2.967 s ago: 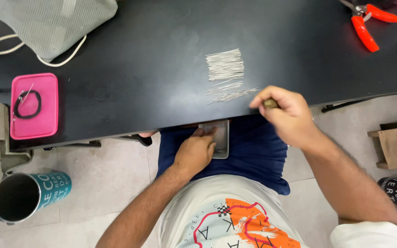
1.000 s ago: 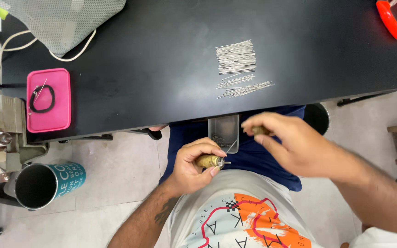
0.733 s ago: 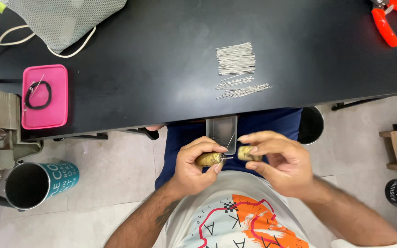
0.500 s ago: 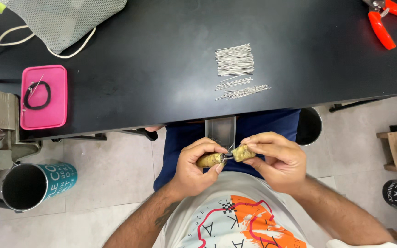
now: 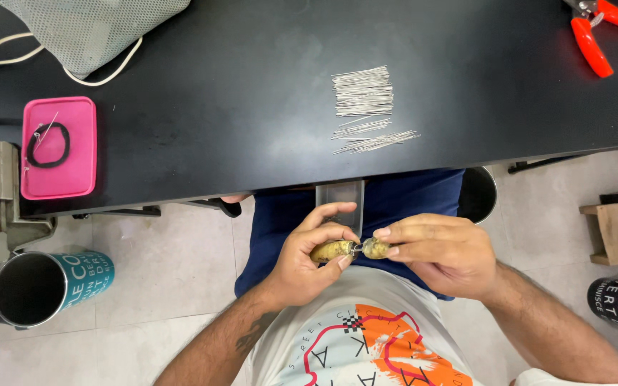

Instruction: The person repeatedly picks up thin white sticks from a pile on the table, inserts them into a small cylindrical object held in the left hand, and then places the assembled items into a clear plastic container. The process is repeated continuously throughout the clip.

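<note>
1. From the head view I see my left hand (image 5: 309,254) closed round a tan oblong piece (image 5: 332,250), thumb over it and fingers curled beneath, held above my lap just below the edge of the black table (image 5: 237,107).
2. My right hand (image 5: 438,254) pinches a second tan piece (image 5: 376,248) between thumb and fingertips; the two pieces meet end to end, with a small metal bit (image 5: 356,247) between them. I cannot make out what that bit is, nor whether the pieces are joined.
3. Much of each piece is covered by my fingers, so their full shape is hard to read.
4. A clear rectangular tray (image 5: 339,196) juts out from under the table edge, just above my hands; its far end is hidden by the tabletop.
5. On the table, well apart from my hands, lies a bundle of thin metal pins (image 5: 363,91), with looser ones (image 5: 373,141) just below it.
6. The red-handled pliers (image 5: 599,32) at the far right corner are cut off by the frame.
7. At the left sit a pink tray (image 5: 59,186) holding a black ring, and a grey mesh bag (image 5: 91,28), partly cut off.
</note>
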